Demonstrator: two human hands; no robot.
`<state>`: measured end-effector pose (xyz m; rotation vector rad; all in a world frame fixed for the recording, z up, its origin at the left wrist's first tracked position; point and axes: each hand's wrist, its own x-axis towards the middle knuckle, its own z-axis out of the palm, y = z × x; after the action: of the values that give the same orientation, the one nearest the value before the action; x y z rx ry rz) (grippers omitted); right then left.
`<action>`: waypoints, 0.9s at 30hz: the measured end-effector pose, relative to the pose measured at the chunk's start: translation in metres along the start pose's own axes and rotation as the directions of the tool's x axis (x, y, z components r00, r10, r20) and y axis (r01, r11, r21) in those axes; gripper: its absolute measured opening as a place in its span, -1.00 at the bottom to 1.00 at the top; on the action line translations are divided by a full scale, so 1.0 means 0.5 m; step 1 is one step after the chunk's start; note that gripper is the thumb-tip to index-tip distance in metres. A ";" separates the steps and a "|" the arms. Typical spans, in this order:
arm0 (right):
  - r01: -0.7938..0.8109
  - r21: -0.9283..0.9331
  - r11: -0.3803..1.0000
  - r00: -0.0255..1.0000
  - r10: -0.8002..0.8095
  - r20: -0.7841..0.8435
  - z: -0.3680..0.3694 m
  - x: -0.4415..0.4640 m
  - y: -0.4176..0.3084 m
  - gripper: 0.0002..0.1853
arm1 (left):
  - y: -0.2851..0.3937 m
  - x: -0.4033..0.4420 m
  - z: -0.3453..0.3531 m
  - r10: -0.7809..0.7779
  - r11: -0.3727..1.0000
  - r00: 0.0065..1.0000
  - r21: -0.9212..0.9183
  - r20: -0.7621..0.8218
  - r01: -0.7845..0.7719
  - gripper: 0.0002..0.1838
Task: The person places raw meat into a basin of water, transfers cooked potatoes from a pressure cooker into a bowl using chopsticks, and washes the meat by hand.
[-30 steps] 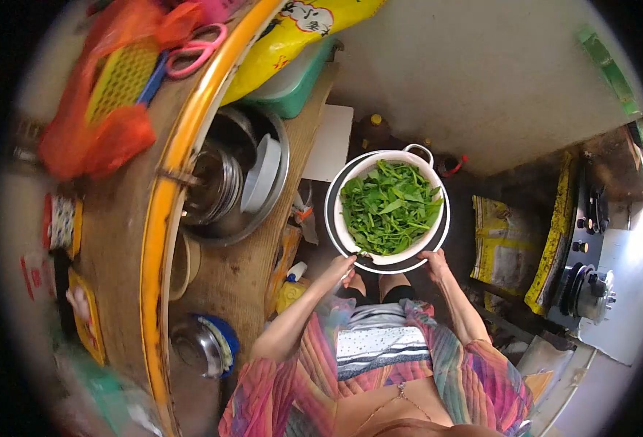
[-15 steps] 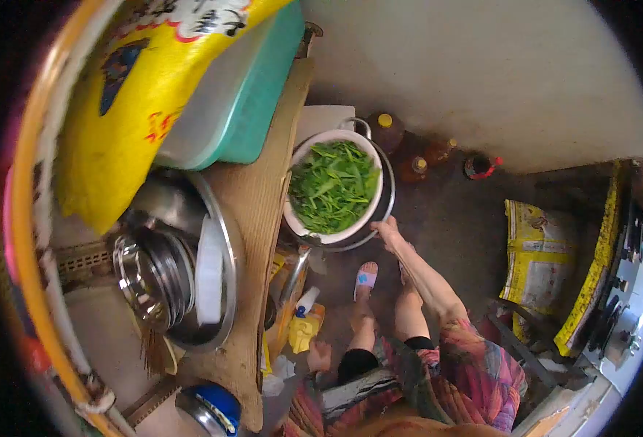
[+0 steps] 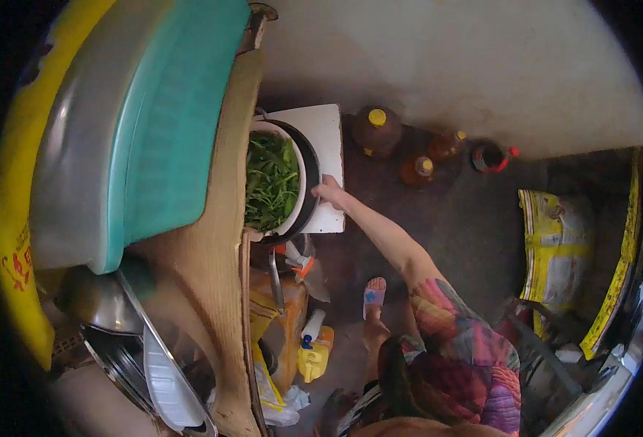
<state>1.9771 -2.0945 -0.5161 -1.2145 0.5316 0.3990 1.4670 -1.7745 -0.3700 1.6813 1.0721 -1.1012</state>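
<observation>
My right hand is closed on the outer edge of a dark pan. A pale bowl heaped with cut leafy greens sits in the pan. Both are partly hidden under the edge of a wooden shelf on the left. Beneath the pan is a white board-like surface. A metal handle sticks out below the pan toward me. My left hand does not show.
A large teal plastic tub and stacked metal bowls are on the shelf. Capped bottles stand along the wall. A yellow jug is on the floor, and a yellow-and-white sack lies at right.
The pan and the bowl of greens have moved left, partly under the shelf edge, with my right hand still on the rim. My left hand has left the view. The camera view has shifted.
</observation>
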 end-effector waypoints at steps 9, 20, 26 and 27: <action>-0.018 -0.073 0.997 0.992 0.008 -0.127 -0.062 -0.086 0.081 -0.40 | 0.201 0.198 -0.079 0.060 0.997 0.983 0.045 0.172 -0.068 -0.56; 0.114 0.529 0.841 0.265 0.487 -0.832 -0.352 -1.078 0.314 -0.72 | 0.560 0.388 -0.001 0.147 0.981 0.841 0.034 0.521 -0.192 -0.62; 0.384 0.298 0.874 -0.302 0.424 -0.854 -0.336 -1.477 0.198 -0.52 | 0.804 0.200 0.125 0.219 0.920 0.760 0.131 0.612 -0.370 -0.65; 0.392 0.217 0.894 -0.389 0.375 -0.841 -0.366 -1.519 0.171 -0.57 | 0.822 0.130 0.167 0.222 0.913 0.773 0.153 0.594 -0.379 -0.67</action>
<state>1.2810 -2.2495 -0.1856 -0.6847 2.1163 -1.1526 1.8504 -1.9561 -0.3770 1.4995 0.2621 -1.4450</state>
